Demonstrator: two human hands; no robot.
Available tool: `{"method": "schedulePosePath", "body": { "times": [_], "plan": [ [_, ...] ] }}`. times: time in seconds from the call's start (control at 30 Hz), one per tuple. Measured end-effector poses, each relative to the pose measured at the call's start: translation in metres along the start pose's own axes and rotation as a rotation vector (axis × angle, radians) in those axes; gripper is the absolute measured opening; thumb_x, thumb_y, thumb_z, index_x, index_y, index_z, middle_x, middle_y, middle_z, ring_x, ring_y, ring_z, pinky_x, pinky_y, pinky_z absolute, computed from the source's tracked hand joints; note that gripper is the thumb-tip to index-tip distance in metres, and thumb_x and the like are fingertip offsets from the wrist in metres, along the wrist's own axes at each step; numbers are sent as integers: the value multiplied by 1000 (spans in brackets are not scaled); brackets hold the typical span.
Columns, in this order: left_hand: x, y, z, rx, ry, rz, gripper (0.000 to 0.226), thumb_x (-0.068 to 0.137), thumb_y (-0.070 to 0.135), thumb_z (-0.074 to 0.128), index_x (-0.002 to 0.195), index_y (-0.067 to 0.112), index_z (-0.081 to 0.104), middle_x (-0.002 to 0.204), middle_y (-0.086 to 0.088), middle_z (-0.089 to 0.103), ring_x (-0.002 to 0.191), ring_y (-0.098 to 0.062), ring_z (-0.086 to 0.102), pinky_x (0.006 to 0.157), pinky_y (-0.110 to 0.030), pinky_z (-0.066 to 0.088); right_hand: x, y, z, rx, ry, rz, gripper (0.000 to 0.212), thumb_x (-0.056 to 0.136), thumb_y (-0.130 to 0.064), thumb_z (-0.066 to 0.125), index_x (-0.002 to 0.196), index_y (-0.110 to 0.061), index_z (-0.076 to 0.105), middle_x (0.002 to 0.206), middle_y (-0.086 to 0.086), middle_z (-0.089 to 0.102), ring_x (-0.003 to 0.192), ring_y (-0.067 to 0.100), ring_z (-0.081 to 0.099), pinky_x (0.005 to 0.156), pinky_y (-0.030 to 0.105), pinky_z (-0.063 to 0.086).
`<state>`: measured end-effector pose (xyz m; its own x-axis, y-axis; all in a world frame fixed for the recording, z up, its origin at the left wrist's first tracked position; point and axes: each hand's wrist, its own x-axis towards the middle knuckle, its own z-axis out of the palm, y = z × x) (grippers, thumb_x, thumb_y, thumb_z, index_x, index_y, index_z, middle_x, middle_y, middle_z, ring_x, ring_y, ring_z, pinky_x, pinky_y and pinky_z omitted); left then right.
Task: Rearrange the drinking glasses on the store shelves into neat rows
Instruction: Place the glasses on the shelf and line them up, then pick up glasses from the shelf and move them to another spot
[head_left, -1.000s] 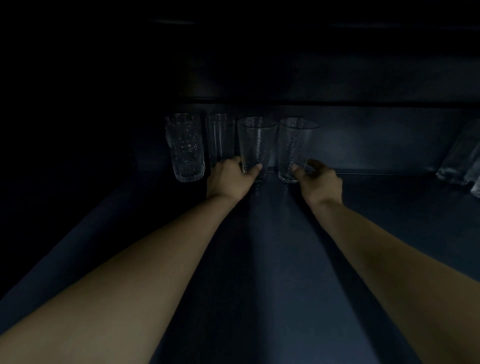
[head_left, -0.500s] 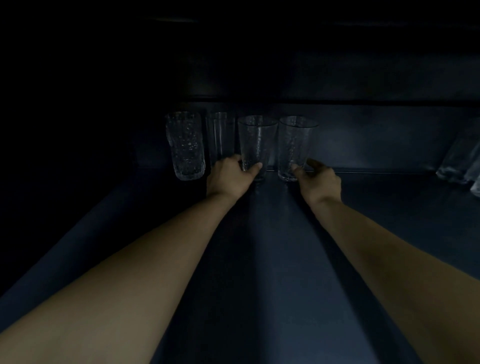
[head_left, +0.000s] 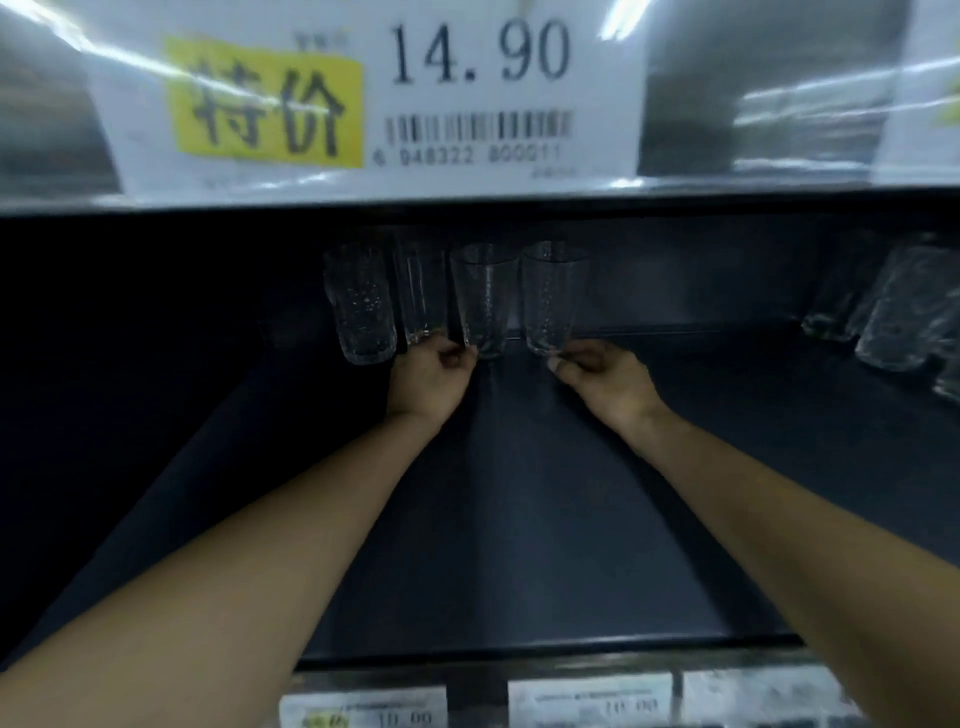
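**Four glasses lined up at the back of a dark shelf**

Dark and deep, the shelf runs back to a shadowed rear wall, with a large price label reading 14.90 on the shelf edge above and smaller tags along the front lip below.

At the back left stands a row of four upright glasses. From the left: a textured glass, a plain glass, a third glass and a fourth glass (the last two look faintly speckled). The first three stand close together; a small gap separates the third from the fourth.

Both bare forearms reach far in. The left hand sits at the feet of the second and third glasses, fingers curled, its thumb against the base of the third. The right hand is loosely curled, fingertips meeting the base of the fourth glass.

Far right, more glasses stand blurred in the gloom, well apart from the row.
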<state>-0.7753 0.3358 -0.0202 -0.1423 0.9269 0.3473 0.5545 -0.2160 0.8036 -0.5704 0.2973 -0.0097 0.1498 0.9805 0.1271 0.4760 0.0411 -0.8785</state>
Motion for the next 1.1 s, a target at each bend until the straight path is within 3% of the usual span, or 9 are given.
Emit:
{"method": "schedulePosePath", "body": {
  "times": [0.07, 0.17, 0.3, 0.53, 0.7, 0.8, 0.9, 1.03, 1.1],
  "plan": [
    [-17, 9, -9, 28, -92, -10, 21, 92, 30, 64, 103, 13, 71, 101, 0, 70, 93, -12, 61, 76, -17, 42, -21, -3, -14, -23, -79, 24, 34, 86, -45, 70, 116, -30, 64, 116, -10, 65, 113, 9, 58, 98, 22, 44],
    [-39, 29, -27, 131, -361, -57, 24, 91, 31, 66, 111, 17, 68, 111, 4, 64, 102, -11, 57, 84, -19, 41, -55, -10, -44, -45, -141, 104, 40, 85, -48, 71, 119, -29, 66, 118, -9, 64, 115, 11, 57, 103, 26, 43],
    [-76, 54, -52, 193, -592, -38, 22, 87, 37, 69, 104, 22, 70, 111, 3, 66, 105, -13, 59, 91, -26, 47, -123, -12, -87, 81, -93, 152, 18, 85, -42, 72, 94, -27, 74, 105, -12, 70, 109, 9, 61, 103, 30, 46],
    [-173, 91, -68, -211, -564, -69, 4, 86, 27, 72, 90, 28, 73, 94, 8, 73, 98, -9, 67, 98, -41, 52, -260, -7, -142, 151, 225, 67, 15, 90, -31, 68, 103, -39, 69, 98, -25, 71, 96, -13, 63, 73, 7, 48],
    [-238, 130, -55, -382, -641, -21, 11, 90, 23, 66, 97, 25, 73, 98, 13, 75, 96, -3, 69, 95, -35, 52, -345, 14, -158, 199, 395, 155, 22, 90, -29, 67, 111, -34, 70, 104, -22, 72, 101, -4, 66, 87, 23, 50],
    [-267, 149, -31, -454, -694, 6, 12, 91, 17, 64, 97, 20, 73, 96, 8, 75, 95, -9, 71, 88, -30, 56, -386, 27, -174, 181, 508, 221, 19, 90, -28, 66, 106, -37, 71, 103, -21, 73, 98, -1, 67, 86, 27, 51],
    [-293, 168, -2, -502, -786, 33, 13, 92, 12, 62, 97, 17, 73, 97, 4, 76, 94, -11, 71, 81, -23, 58, -421, 38, -196, 151, 574, 272, 22, 85, -39, 64, 106, -40, 70, 103, -21, 72, 98, -1, 67, 86, 29, 53],
    [-325, 200, 40, -521, -893, 43, 14, 93, 10, 61, 94, 15, 74, 98, 4, 75, 94, -12, 72, 84, -32, 58, -463, 55, -230, 135, 698, 323, 28, 80, -45, 64, 107, -41, 71, 105, -20, 72, 102, -1, 66, 90, 28, 51],
    [-342, 219, 63, -521, -946, 51, 14, 93, 10, 60, 93, 16, 74, 95, 4, 76, 93, -13, 72, 87, -39, 55, -482, 63, -248, 114, 758, 329, 24, 85, -38, 65, 108, -39, 71, 103, -20, 73, 100, -3, 66, 85, 18, 50]
  ]
}}
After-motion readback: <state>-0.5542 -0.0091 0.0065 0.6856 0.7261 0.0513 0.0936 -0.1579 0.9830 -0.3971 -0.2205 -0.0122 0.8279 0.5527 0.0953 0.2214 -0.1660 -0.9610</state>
